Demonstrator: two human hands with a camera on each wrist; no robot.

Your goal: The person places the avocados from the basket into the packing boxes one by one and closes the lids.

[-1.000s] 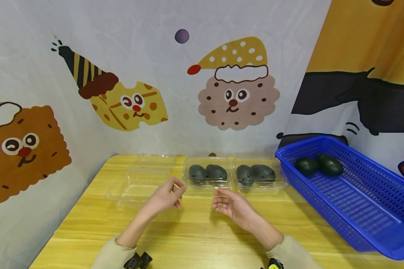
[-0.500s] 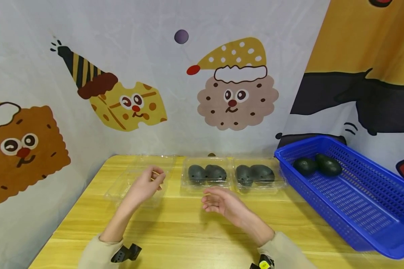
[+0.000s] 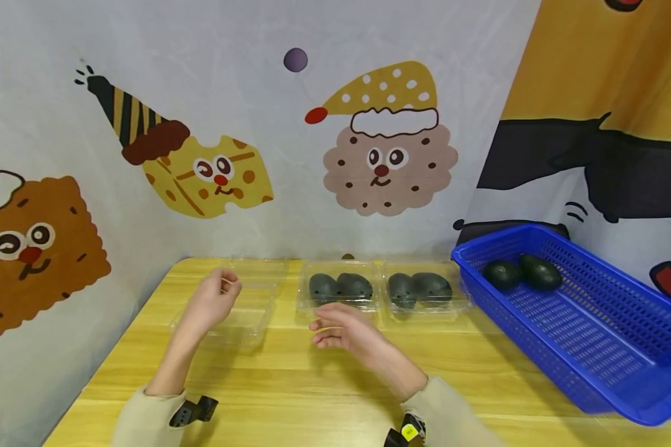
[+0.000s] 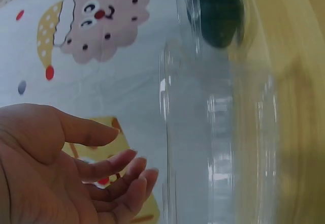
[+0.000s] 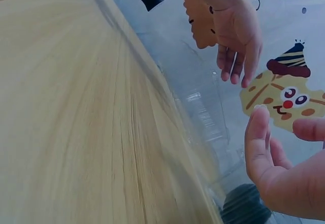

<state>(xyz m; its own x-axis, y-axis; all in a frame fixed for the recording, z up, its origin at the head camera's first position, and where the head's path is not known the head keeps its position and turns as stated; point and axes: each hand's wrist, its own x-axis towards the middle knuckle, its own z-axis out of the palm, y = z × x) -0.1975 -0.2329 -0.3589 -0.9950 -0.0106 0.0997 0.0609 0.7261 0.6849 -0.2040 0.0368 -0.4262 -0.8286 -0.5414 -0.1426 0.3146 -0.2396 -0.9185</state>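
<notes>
My left hand [image 3: 209, 299] hovers over an open, empty clear plastic clamshell box [image 3: 251, 312] at the left of the table. Its fingers are loosely bent and hold nothing; in the left wrist view the box [image 4: 221, 148] lies beyond the fingertips. My right hand [image 3: 349, 332] hangs in the air, fingers relaxed and thumb apart, just in front of a lidded clamshell [image 3: 307, 310] with two dark avocados [image 3: 355, 287] inside. Beside it on the right stands another lidded clamshell [image 3: 388, 313], also holding two avocados [image 3: 432, 287].
A blue perforated plastic basket [image 3: 542, 366] takes up the table's right side, with two avocados [image 3: 540, 272] at its far end. Behind the wooden table [image 3: 291, 397] hangs a cloth backdrop [image 3: 296, 155] printed with cartoon snacks.
Both hands have moved left. My left hand has gone from the right side of the empty clamshell to above its left part; my right hand has followed to before the middle box.
</notes>
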